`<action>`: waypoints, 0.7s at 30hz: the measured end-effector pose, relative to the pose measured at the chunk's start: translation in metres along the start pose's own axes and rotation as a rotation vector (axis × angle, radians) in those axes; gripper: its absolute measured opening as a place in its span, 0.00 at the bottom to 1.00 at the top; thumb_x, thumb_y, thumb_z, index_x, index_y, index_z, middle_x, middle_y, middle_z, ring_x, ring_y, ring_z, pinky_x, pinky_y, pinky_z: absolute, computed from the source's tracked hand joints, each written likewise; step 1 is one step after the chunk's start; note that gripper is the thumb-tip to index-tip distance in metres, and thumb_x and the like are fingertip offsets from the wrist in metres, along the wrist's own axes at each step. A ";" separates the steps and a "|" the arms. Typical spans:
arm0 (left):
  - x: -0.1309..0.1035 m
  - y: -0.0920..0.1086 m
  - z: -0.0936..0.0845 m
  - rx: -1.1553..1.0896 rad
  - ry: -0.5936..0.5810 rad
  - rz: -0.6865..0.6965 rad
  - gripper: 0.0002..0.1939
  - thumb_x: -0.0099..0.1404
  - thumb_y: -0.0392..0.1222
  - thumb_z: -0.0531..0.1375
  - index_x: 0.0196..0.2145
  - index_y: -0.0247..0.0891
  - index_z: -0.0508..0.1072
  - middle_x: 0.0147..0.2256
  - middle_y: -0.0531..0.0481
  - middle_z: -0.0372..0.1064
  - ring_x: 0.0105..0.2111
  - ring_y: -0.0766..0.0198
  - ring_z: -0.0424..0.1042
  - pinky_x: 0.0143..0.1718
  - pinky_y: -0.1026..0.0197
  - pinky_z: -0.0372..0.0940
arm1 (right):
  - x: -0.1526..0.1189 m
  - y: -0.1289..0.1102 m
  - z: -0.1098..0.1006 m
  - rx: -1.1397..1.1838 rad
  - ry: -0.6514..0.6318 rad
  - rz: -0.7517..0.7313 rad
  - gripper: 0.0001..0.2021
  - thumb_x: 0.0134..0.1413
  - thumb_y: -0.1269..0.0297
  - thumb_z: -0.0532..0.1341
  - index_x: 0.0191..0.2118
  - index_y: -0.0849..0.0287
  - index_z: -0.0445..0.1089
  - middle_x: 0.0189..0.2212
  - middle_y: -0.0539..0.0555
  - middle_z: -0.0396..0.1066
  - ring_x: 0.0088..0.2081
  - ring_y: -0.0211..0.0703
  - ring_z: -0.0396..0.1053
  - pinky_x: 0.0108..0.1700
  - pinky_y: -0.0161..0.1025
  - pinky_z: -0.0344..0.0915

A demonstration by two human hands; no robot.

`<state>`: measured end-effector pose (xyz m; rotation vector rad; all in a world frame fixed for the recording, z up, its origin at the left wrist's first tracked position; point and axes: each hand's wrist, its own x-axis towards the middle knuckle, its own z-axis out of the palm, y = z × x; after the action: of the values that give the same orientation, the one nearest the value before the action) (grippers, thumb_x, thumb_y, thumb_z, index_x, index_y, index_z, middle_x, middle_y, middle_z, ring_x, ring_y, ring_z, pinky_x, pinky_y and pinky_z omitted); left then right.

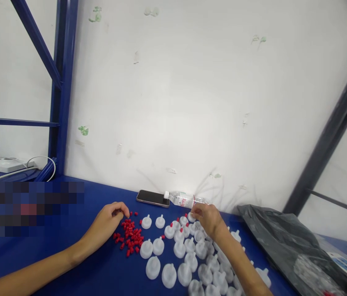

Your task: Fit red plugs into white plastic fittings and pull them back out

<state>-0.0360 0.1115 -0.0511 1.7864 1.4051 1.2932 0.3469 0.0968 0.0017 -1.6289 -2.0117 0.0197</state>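
Small red caps (129,235) lie in a loose heap on the blue table. Right at the heap's upper left edge is my left hand (113,213), its fingers curled and pinched together; whether a cap is between them is hidden. My right hand (207,218) reaches to the far side of a crowd of white, round, funnel-like plastic pieces (184,274) with short spouts. Its fingertips close on one white funnel-like piece (191,216) there. Several funnel-like pieces carry a red cap on the spout, such as one white piece (169,232) left of my right hand.
Against the wall lie a phone (152,198) and a clear plastic bottle (185,200) on its side. A black plastic bag (262,234) covers the table's right part. A blue rack post (65,90) rises at the left, with white cables (53,164) near its foot.
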 end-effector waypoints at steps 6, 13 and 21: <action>-0.001 -0.001 0.002 -0.001 0.006 0.000 0.09 0.51 0.48 0.54 0.23 0.46 0.73 0.27 0.48 0.74 0.33 0.49 0.73 0.37 0.52 0.63 | -0.004 0.002 0.007 -0.009 -0.029 -0.083 0.12 0.69 0.60 0.61 0.43 0.53 0.83 0.41 0.55 0.86 0.46 0.52 0.82 0.55 0.50 0.72; -0.001 -0.001 0.001 0.005 0.006 0.000 0.10 0.52 0.48 0.54 0.23 0.46 0.73 0.27 0.48 0.74 0.33 0.48 0.73 0.38 0.51 0.62 | -0.005 0.001 0.017 0.058 -0.036 -0.113 0.08 0.62 0.60 0.65 0.41 0.53 0.82 0.45 0.56 0.86 0.52 0.58 0.80 0.62 0.59 0.69; -0.001 -0.001 0.001 0.008 0.004 0.002 0.10 0.52 0.48 0.54 0.24 0.46 0.73 0.28 0.48 0.76 0.33 0.49 0.73 0.37 0.52 0.62 | -0.003 -0.025 -0.007 0.257 0.017 -0.108 0.11 0.71 0.53 0.55 0.43 0.52 0.70 0.42 0.55 0.84 0.41 0.48 0.81 0.47 0.46 0.75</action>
<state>-0.0355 0.1109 -0.0533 1.7919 1.4131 1.2952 0.3276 0.0856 0.0152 -1.3550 -1.9897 0.2154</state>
